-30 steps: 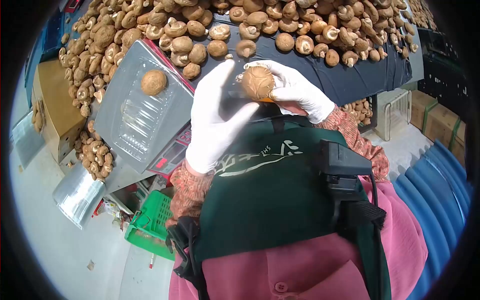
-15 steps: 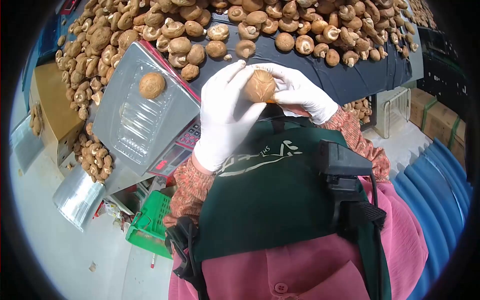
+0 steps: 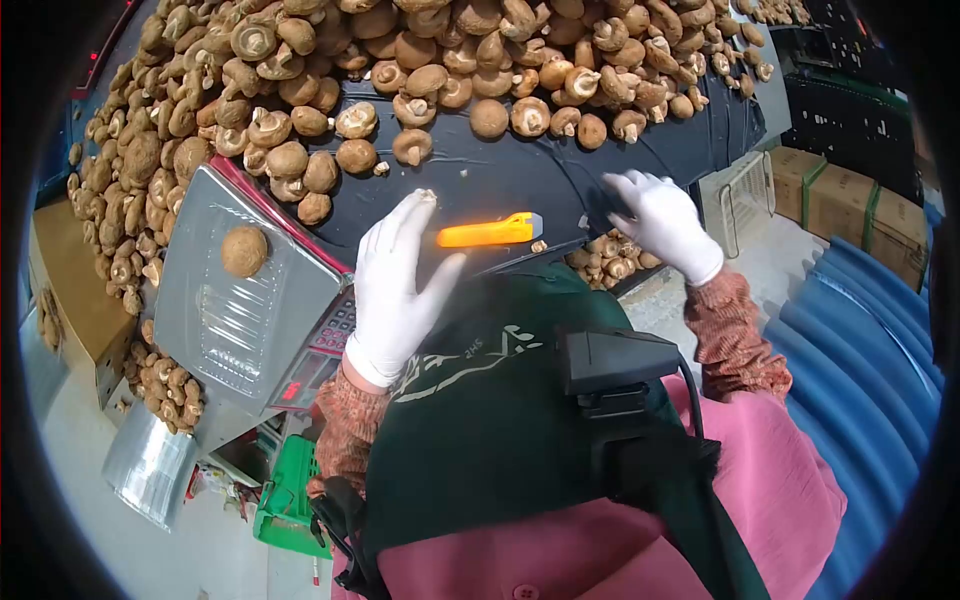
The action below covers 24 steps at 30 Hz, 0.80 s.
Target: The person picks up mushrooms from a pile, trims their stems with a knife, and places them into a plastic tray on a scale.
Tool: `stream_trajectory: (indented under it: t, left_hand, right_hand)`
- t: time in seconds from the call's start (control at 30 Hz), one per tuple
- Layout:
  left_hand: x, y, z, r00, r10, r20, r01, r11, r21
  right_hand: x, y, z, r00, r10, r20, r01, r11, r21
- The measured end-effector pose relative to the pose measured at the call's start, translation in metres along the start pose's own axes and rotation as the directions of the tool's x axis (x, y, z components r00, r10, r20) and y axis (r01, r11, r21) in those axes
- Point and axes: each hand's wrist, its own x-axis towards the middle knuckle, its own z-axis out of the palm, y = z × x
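My left hand, in a white glove, is held with its fingers stretched out and nothing in its grasp. Its place is over the near edge of the dark table covering, right of the scale. To the right of it lies an orange box cutter with a grey end. My right hand, also gloved, is out to the right with fingers spread, above a batch of mushrooms below the table edge. A dark blurred patch shows beside its fingertips.
A clear plastic tray with one brown mushroom rests on a scale at left. Heaped mushrooms cover the back and left. A green basket stands below; cardboard boxes and a pale crate are at right.
The mushroom held between both hands is out of them. My right hand has moved away to the right and opened; the box cutter is now uncovered. The whole view has shifted.
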Motion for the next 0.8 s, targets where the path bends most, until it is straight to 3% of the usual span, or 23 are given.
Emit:
stream_trajectory:
  t: [0.1, 0.17, 0.27, 0.3, 0.37, 0.4, 0.43, 0.5, 0.53, 0.57, 0.7, 0.8]
  left_hand:
    - [0.0, -0.001, 0.004, 1.0, 0.013, 0.028, -0.014, 1.0, 0.024]
    - [-0.003, 0.001, 0.008, 0.998, 0.056, -0.009, -0.055, 0.998, 0.039]
    - [-0.004, 0.004, 0.005, 0.999, 0.051, -0.004, -0.051, 0.997, 0.059]
    - [-0.005, 0.004, 0.006, 0.999, 0.05, -0.017, -0.049, 0.997, 0.053]
    - [-0.007, 0.002, 0.008, 0.998, 0.047, -0.05, -0.045, 0.998, 0.036]
    - [-0.005, 0.003, 0.007, 0.999, -0.015, -0.029, 0.015, 1.0, -0.001]
    - [-0.004, 0.001, 0.009, 0.999, -0.028, -0.039, 0.026, 0.999, -0.039]
    - [-0.001, -0.001, 0.015, 0.997, -0.048, -0.059, 0.04, 0.992, -0.12]
    - [0.001, -0.002, 0.018, 0.996, -0.046, -0.071, 0.037, 0.991, -0.126]
    - [0.003, 0.001, 0.018, 0.994, -0.071, -0.087, 0.056, 0.986, -0.156]
    - [0.01, 0.011, 0.01, 0.97, -0.151, -0.19, 0.1, 0.962, -0.254]
    - [0.012, 0.019, 0.004, 0.944, -0.246, -0.218, 0.15, 0.912, -0.381]
  right_hand:
    - [0.055, -0.047, 0.006, 0.946, -0.01, -0.324, 0.097, 0.962, 0.254]
    - [0.094, -0.072, 0.019, 0.886, 0.033, -0.462, 0.116, 0.95, 0.289]
    - [0.131, -0.074, 0.044, 0.906, -0.018, -0.423, 0.096, 0.982, 0.163]
    - [0.134, -0.072, 0.045, 0.894, -0.012, -0.448, 0.109, 0.975, 0.192]
    - [0.128, -0.068, 0.045, 0.842, 0.077, -0.534, 0.205, 0.87, 0.449]
    - [0.123, -0.066, 0.029, 0.963, 0.122, -0.24, 0.138, 0.542, 0.829]
    - [0.118, -0.065, 0.013, 0.985, 0.154, 0.078, -0.097, 0.122, 0.988]
    - [0.109, -0.051, 0.01, 0.96, -0.101, 0.26, -0.276, -0.463, 0.842]
    - [0.108, -0.057, 0.014, 0.964, -0.154, 0.215, -0.264, -0.598, 0.757]
    - [0.104, -0.064, 0.015, 0.972, -0.139, 0.187, -0.232, -0.665, 0.71]
    - [0.105, -0.085, 0.003, 0.932, -0.333, 0.141, -0.35, -0.735, 0.58]
    - [0.103, -0.107, 0.005, 0.89, -0.418, 0.181, -0.446, -0.722, 0.528]
